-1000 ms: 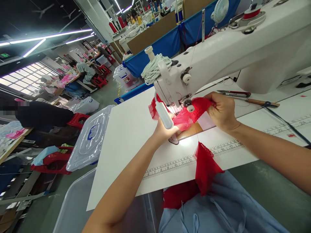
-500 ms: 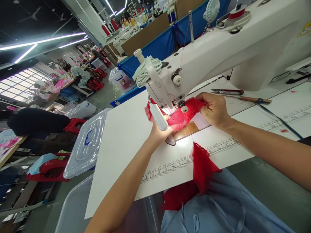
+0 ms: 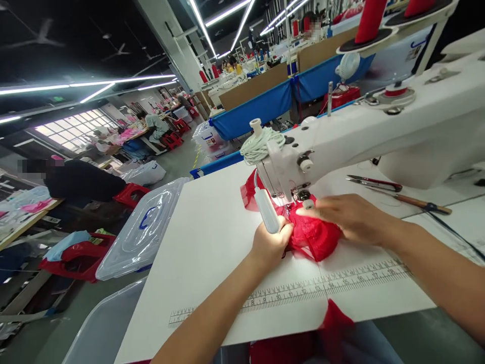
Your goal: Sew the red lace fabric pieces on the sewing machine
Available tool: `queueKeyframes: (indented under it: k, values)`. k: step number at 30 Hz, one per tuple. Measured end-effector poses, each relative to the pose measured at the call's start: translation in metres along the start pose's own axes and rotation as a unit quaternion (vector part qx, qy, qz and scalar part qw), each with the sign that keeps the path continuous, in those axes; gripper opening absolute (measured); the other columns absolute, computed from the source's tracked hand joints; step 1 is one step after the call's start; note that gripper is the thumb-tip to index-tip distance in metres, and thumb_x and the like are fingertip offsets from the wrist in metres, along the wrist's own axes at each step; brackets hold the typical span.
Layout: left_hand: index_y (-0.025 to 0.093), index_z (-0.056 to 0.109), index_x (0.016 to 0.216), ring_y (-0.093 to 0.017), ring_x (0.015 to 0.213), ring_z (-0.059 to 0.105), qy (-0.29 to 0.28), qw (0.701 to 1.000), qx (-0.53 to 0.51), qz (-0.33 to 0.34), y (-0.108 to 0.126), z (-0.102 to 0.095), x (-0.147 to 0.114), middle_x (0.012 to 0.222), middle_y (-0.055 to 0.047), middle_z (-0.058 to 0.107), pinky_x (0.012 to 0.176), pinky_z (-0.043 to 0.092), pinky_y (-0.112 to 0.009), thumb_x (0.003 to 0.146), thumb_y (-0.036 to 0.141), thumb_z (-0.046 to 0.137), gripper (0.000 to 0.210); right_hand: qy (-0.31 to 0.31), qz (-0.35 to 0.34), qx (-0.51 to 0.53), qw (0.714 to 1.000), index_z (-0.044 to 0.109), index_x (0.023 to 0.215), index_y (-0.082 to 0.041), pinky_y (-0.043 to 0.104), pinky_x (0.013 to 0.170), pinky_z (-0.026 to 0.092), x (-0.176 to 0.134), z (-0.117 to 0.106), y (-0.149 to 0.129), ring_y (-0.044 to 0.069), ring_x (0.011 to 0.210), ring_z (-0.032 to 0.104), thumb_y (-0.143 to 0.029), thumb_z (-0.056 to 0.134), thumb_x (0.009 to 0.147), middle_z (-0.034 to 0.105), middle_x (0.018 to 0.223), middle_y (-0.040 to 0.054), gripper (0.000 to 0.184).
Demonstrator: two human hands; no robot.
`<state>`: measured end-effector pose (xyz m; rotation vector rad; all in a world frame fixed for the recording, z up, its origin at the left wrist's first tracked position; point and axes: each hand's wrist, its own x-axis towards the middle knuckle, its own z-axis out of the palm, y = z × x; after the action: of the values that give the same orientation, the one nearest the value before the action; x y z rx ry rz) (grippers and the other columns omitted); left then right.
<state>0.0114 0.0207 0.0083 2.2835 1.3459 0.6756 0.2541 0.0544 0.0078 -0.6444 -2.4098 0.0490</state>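
A white sewing machine [image 3: 348, 126] stands over the table, its lit needle area above red lace fabric [image 3: 316, 237]. The fabric lies bunched in front of the presser foot, and a sheer red part [image 3: 250, 194] spreads out behind it. My left hand [image 3: 271, 240] is closed on the fabric's left edge, beside the white lamp [image 3: 267, 210] that hides some of its fingers. Stretched across the top of the cloth, close to the needle, are the fingers of my right hand [image 3: 346, 215], slightly blurred. Another red piece [image 3: 335, 321] hangs at the table's front edge.
Right of the machine head lie thread snips [image 3: 375, 183] and a wooden-handled tool [image 3: 420, 203]. A ruler strip [image 3: 303, 290] runs along the front of the white table [image 3: 204, 242]. A lidded clear bin [image 3: 146, 227] stands left. Other people sit at tables farther back.
The red fabric, held out between both hands before, now lies bunched before the needle. My right hand has let go of its edge and spread over it. The camera view has shifted.
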Motion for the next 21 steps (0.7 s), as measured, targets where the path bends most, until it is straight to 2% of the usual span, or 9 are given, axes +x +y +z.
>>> queueKeyframes:
  k: [1, 3, 5, 7, 11, 15, 18, 21]
  values:
    - [0.021, 0.054, 0.072, -0.02, 0.069, 0.054, 0.007, 1.0, 0.027, 0.015, 0.001, 0.0, -0.001, 0.069, -0.003, 0.053, 0.069, 0.048, -0.035, 0.088, 0.02, 0.046, 0.018, -0.013, -0.028, -0.043, 0.999, 0.061, 0.113, -0.029, 0.027, 0.055, 0.028, 0.0, 0.002, -0.001, 0.017, 0.066, 0.048, -0.001, 0.035, 0.082, 0.056, 0.073, -0.0003, 0.049]
    - [0.02, 0.057, 0.072, -0.021, 0.07, 0.052, 0.01, 0.997, 0.067, 0.037, 0.002, -0.001, -0.002, 0.071, -0.006, 0.055, 0.071, 0.047, -0.037, 0.089, 0.018, 0.043, 0.022, -0.016, -0.053, -0.1, 0.993, 0.065, 0.096, -0.025, 0.028, 0.053, 0.024, 0.002, 0.006, -0.005, 0.016, 0.061, 0.042, 0.001, 0.034, 0.085, 0.051, 0.067, 0.0002, 0.041]
    - [0.019, 0.06, 0.074, -0.021, 0.069, 0.051, 0.005, 0.994, 0.098, 0.057, 0.002, -0.002, -0.003, 0.072, -0.007, 0.056, 0.069, 0.045, -0.037, 0.09, 0.016, 0.04, 0.025, -0.015, -0.062, -0.118, 0.991, 0.061, 0.077, -0.021, 0.029, 0.053, 0.025, 0.005, 0.008, -0.01, 0.015, 0.061, 0.041, 0.001, 0.034, 0.087, 0.055, 0.073, 0.0026, 0.036]
    - [0.018, 0.062, 0.076, -0.02, 0.067, 0.05, -0.001, 0.99, 0.119, 0.073, 0.002, -0.002, -0.004, 0.072, -0.007, 0.056, 0.068, 0.044, -0.036, 0.092, 0.016, 0.038, 0.028, -0.026, -0.077, -0.109, 0.991, 0.054, 0.069, -0.02, 0.028, 0.053, 0.027, 0.009, 0.01, -0.013, 0.014, 0.062, 0.044, 0.002, 0.034, 0.088, 0.061, 0.08, 0.0035, 0.035]
    - [0.018, 0.063, 0.08, -0.019, 0.065, 0.05, -0.004, 0.985, 0.151, 0.084, 0.003, -0.001, -0.006, 0.072, -0.007, 0.056, 0.064, 0.044, -0.033, 0.098, 0.019, 0.031, 0.037, -0.059, -0.087, -0.089, 0.99, 0.052, 0.069, -0.021, 0.028, 0.048, 0.024, 0.012, 0.014, -0.012, 0.013, 0.054, 0.04, 0.0, 0.037, 0.09, 0.054, 0.064, -0.0021, 0.033]
    - [0.018, 0.065, 0.098, -0.02, 0.066, 0.052, -0.01, 0.979, 0.186, 0.087, 0.006, -0.003, -0.014, 0.078, -0.007, 0.057, 0.058, 0.045, -0.031, 0.099, 0.018, 0.031, 0.034, -0.047, -0.061, -0.087, 0.993, 0.061, 0.085, -0.02, 0.029, 0.049, 0.028, 0.012, 0.018, -0.009, 0.015, 0.055, 0.044, -0.006, 0.039, 0.092, 0.06, 0.07, 0.0001, 0.027]
    - [0.014, 0.061, 0.115, -0.023, 0.072, 0.057, -0.029, 0.966, 0.226, 0.124, 0.01, -0.008, -0.02, 0.088, -0.012, 0.061, 0.057, 0.048, -0.034, 0.09, 0.011, 0.037, 0.035, -0.074, -0.027, -0.05, 0.996, 0.061, 0.086, -0.02, 0.03, 0.052, 0.029, 0.012, 0.017, -0.012, 0.016, 0.056, 0.043, -0.003, 0.041, 0.081, 0.059, 0.071, 0.0009, 0.027]
    - [0.005, 0.058, 0.123, -0.027, 0.077, 0.061, -0.037, 0.961, 0.23, 0.15, 0.014, -0.013, -0.023, 0.099, -0.018, 0.063, 0.059, 0.053, -0.037, 0.079, 0.018, 0.047, 0.046, -0.099, -0.001, -0.016, 0.995, 0.056, 0.08, -0.021, 0.031, 0.054, 0.029, 0.014, 0.015, -0.015, 0.016, 0.056, 0.041, -0.009, 0.045, 0.078, 0.056, 0.069, 0.0008, 0.017]
